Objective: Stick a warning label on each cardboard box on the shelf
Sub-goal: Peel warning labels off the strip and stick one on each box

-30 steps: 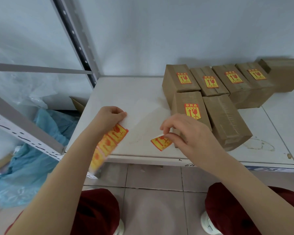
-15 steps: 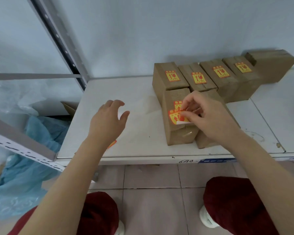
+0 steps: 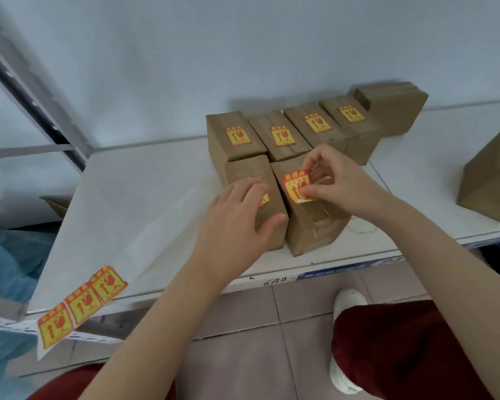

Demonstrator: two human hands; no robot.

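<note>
A white shelf board (image 3: 145,197) runs across the middle of the frame. Cardboard boxes stand on it in the upper centre: a back row (image 3: 315,131) against the wall, two front boxes (image 3: 309,223) side by side before it. One lone box (image 3: 487,180) sits at far right. A label strip (image 3: 78,304) overhangs the lower-left edge

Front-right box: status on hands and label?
Right hand pinching label over front-right box, not pressed flat yet. Left hand resting on front-left box. Spare label strip at shelf edge. Nothing in the way.
</note>
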